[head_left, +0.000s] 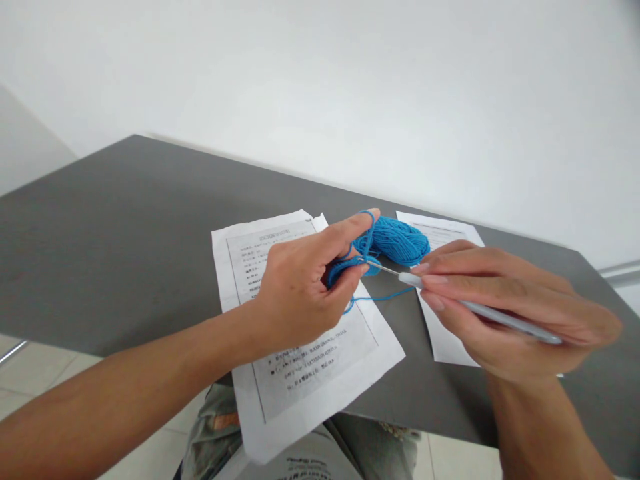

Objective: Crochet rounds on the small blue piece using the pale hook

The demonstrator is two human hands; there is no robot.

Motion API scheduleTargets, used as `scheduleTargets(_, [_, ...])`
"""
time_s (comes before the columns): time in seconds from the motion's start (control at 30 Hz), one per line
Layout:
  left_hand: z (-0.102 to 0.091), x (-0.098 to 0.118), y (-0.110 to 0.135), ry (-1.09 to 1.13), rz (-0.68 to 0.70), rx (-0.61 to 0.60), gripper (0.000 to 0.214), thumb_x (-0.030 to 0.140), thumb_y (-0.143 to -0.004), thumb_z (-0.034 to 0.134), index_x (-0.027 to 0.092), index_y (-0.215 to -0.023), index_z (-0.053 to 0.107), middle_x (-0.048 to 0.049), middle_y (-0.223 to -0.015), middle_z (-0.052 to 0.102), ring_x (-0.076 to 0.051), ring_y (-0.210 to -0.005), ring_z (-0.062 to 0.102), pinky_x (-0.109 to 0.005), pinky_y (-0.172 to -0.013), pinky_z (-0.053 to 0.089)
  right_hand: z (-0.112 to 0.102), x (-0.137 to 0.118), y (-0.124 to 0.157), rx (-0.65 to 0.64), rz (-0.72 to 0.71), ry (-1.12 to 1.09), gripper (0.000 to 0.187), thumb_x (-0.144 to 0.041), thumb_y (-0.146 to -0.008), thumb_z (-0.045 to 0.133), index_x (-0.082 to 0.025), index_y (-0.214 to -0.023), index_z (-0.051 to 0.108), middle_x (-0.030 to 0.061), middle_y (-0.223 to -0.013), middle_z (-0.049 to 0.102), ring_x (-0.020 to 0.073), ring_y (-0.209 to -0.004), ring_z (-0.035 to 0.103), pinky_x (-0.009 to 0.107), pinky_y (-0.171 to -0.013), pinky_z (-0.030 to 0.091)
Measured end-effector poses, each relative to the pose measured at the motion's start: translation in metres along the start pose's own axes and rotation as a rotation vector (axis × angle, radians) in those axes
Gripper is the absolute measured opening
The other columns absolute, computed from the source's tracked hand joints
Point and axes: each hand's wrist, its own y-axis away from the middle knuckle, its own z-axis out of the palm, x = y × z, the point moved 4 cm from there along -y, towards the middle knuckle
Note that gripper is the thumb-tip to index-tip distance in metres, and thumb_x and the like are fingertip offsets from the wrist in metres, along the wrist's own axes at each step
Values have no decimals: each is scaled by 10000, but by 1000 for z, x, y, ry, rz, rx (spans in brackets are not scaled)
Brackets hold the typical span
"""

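Pale grey and pen-slim, the handle of a crochet hook with a thin metal shaft [510, 320] is held in the right hand [500, 293], the fingers closed round it near its front end and the thumb pressed from below. Its long axis is run from lower right to upper left, so that the metal tip is pointed straight at the left hand [305, 280]. A small curved piece of blue crocheted yarn [340, 268] is pinched there between thumb and fingers, to the left of the right hand and met by the tip at its upper edge. Whether the tip is passed under a stitch or only laid against it cannot be told with certainty at this size. The left index finger is extended, with blue yarn looped round it. Under the left hand, a white printed sheet of paper [320, 373] is spread partly over the near edge of the dark grey bench [150, 233]. Just beyond the left fingertips, a plump oval ball of blue yarn [400, 240] is rested, with a second white printed sheet [450, 340] placed to its right.
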Motion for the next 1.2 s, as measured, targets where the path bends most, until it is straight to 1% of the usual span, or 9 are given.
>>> scheduleTargets(0.17, [1, 4, 0, -73, 65, -6, 457, 132, -935, 704, 188, -1382, 779, -102, -1050, 880, -222, -823, 784, -335, -834, 616, 0, -7, 1, -42, -48, 79, 599, -24, -823, 859, -399, -1289, 834, 28, -921, 847, 266, -711, 777, 464, -603, 656])
scheduleTargets(0.33, [1, 2, 1, -123, 70, -4, 463, 151, -950, 695, 273, -1389, 779, -84, -1109, 880, -260, -934, 811, -365, -874, 622, 1, -17, -2, -149, -133, 150, 582, -25, -832, 854, -320, -1332, 816, 58, -979, 863, 287, -786, 812, 452, -625, 695])
scheduleTargets(0.47, [1, 1, 0, -120, 63, -1, 440, 162, -960, 683, 266, -1375, 781, -73, -1069, 882, -246, -903, 808, -350, -866, 613, 6, -24, -3, -162, -161, 206, 452, -4, -835, 854, -248, -1215, 845, 79, -935, 855, 271, -783, 806, 428, -656, 712])
scheduleTargets(0.6, [0, 1, -1, -115, 55, 19, 435, 141, -944, 699, 224, -1362, 785, -63, -962, 877, -233, -825, 795, -336, -804, 587, 11, -29, 1, -142, -150, 248, 412, -30, -848, 867, -306, -1153, 845, 38, -938, 860, 275, -815, 805, 418, -642, 710])
scheduleTargets(0.8, [-1, -3, -3, -146, 32, 55, 424, 179, -919, 747, 222, -1338, 803, -46, -880, 860, -214, -731, 762, -329, -723, 546, 14, -31, 7, -201, -61, 232, 461, -29, -900, 820, -308, -1266, 805, 37, -1083, 855, 271, -958, 808, 376, -681, 699])
scheduleTargets(0.93, [-2, -1, -3, -172, 18, 63, 423, 186, -914, 750, 229, -1331, 804, -31, -889, 866, -198, -712, 755, -318, -726, 565, 21, -29, 10, -224, -187, 261, 404, -19, -934, 768, -225, -1281, 793, 85, -1123, 847, 270, -1025, 789, 392, -771, 713])
scheduleTargets(1.03, [0, 6, -1, -164, 85, 31, 455, 111, -897, 677, 149, -1335, 794, -42, -882, 870, -186, -707, 763, -301, -729, 583, 27, -23, 8, -171, -253, 266, 440, -10, -892, 808, -228, -1274, 799, 97, -1094, 851, 283, -988, 801, 412, -756, 712])
scheduleTargets(1.13, [1, 11, 2, -123, 126, 39, 477, 51, -867, 649, 103, -1320, 788, -58, -957, 886, -169, -734, 783, -278, -752, 601, 31, -19, 4, -43, -215, 218, 544, 17, -846, 845, -261, -1311, 789, 79, -1006, 853, 260, -866, 815, 391, -677, 703])
scheduleTargets(1.2, [1, 11, 3, -67, 82, 82, 448, 60, -872, 694, 129, -1304, 790, -45, -999, 890, -150, -735, 785, -257, -739, 604, 32, -19, 2, 52, -170, 176, 538, 20, -842, 846, -249, -1305, 798, 78, -986, 852, 248, -835, 816, 393, -680, 707])
